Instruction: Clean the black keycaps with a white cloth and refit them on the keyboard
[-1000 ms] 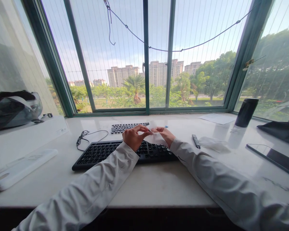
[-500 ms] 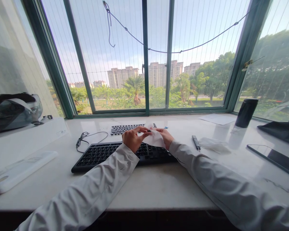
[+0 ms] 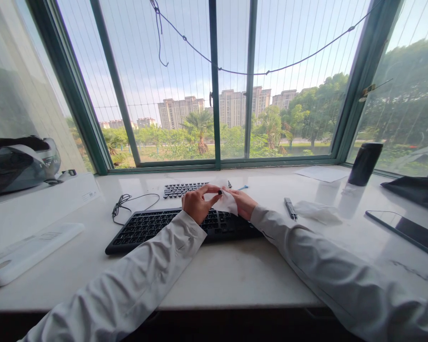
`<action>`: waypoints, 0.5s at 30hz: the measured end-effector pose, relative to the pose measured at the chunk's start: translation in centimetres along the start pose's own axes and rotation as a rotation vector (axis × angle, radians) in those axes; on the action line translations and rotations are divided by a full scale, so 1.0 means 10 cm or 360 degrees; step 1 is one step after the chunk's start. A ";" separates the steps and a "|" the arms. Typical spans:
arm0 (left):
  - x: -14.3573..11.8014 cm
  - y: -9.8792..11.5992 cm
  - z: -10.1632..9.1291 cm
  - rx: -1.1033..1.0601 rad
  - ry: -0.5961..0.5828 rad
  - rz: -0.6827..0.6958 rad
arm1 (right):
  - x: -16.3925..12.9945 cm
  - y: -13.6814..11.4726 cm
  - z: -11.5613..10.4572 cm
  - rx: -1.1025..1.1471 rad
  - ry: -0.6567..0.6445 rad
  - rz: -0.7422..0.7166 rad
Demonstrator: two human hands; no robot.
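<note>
Between the thumb and forefinger of my left hand [image 3: 197, 204] is a small black keycap [image 3: 220, 192]. My right hand [image 3: 244, 203] pinches a thin white tissue [image 3: 228, 204] and presses it against the keycap. Both hands are above a black keyboard [image 3: 146, 229], covering part of its right half. Behind them lie rows of loose black keycaps [image 3: 180, 190] on the white table. A blue tool [image 3: 243, 187] shows partly past my right fingertips.
Right of my hands lie a dark box cutter [image 3: 290, 209], a crumpled tissue [image 3: 317, 212] and a phone [image 3: 406, 232]. A black cylinder [image 3: 365, 164] stands near the window. A coiled cable [image 3: 123, 206] is behind the keyboard; a white case [image 3: 35, 249] lies at left.
The tissue has been drawn in and hangs less far to the right. The keycap shows more clearly in my left fingers, and more of the blue tool is visible.
</note>
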State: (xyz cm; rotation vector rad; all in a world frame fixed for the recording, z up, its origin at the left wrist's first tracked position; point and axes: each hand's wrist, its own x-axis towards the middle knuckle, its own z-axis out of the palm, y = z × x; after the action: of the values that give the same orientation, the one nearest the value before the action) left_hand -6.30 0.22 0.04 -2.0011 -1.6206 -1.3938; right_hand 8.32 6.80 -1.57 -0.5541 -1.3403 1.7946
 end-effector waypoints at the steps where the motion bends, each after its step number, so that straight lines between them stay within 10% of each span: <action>1: 0.00 -0.01 0.00 -0.0004 -0.0001 -0.0004 | 0.00 0.00 0.00 -0.0018 0.0003 0.0004; 15: 0.00 -0.08 0.01 0.0107 0.0036 -0.0007 | -0.04 -0.06 -0.02 -0.0130 0.0024 -0.0078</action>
State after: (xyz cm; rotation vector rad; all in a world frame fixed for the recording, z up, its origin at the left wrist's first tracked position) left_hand -6.89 0.58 -0.29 -1.9390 -1.6407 -1.3396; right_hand 8.88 6.67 -1.12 -0.5730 -1.4101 1.6989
